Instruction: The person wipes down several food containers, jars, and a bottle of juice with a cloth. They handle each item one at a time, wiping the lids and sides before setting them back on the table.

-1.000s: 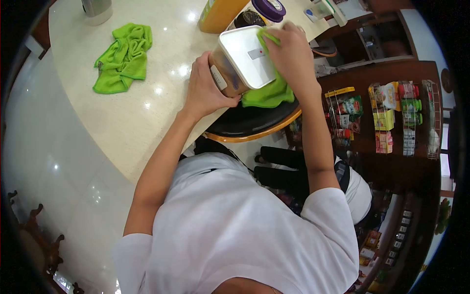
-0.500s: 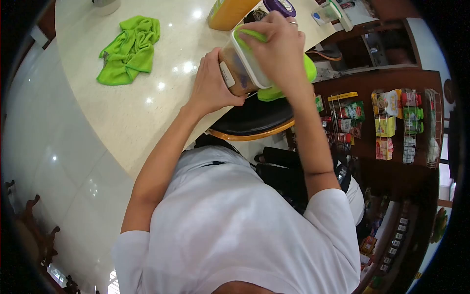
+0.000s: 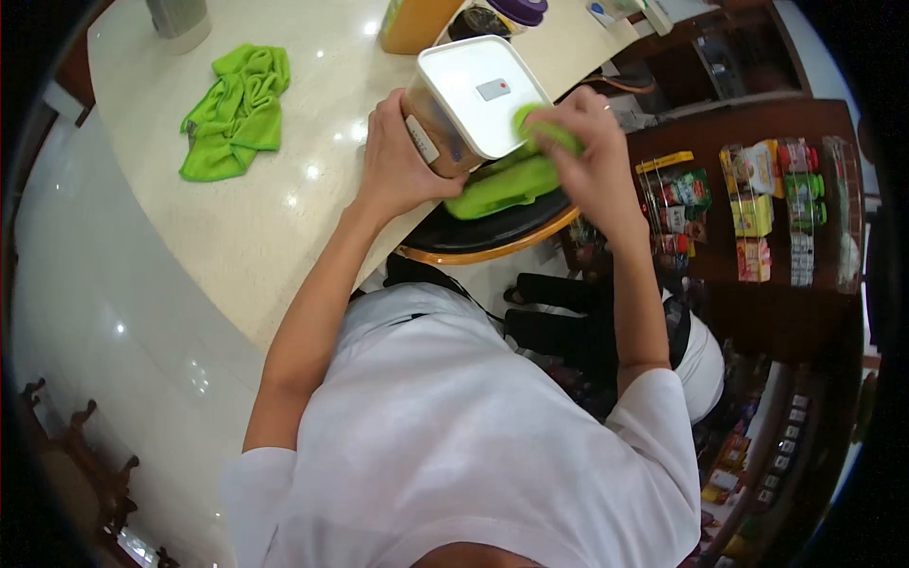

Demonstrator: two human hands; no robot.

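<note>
A square, see-through container (image 3: 437, 123) with brownish contents and a white lid (image 3: 478, 90) is tilted near the table's edge. My left hand (image 3: 398, 166) grips its side, thumb along the bottom by a white label. At the lid's right edge, my right hand (image 3: 587, 151) holds a bright green cloth (image 3: 511, 186), which hangs below the container over a black seat. The fingers of my right hand are slightly blurred and pressed on the cloth. Another green cloth (image 3: 237, 114) lies crumpled on the table to the left.
On the table's far side stand an orange-yellow container (image 3: 417, 24), a jar with a purple lid (image 3: 521, 9) and a grey vessel (image 3: 180, 21). A black round seat (image 3: 488, 230) is beside the table edge. Racks of packets (image 3: 753, 218) stand right; another person's dark-clad legs (image 3: 559, 327) show behind me.
My right hand has moved from over the lid to its right edge with the cloth, uncovering the lid's top. The container sits slightly further left in view, and its lid faces the camera more.
</note>
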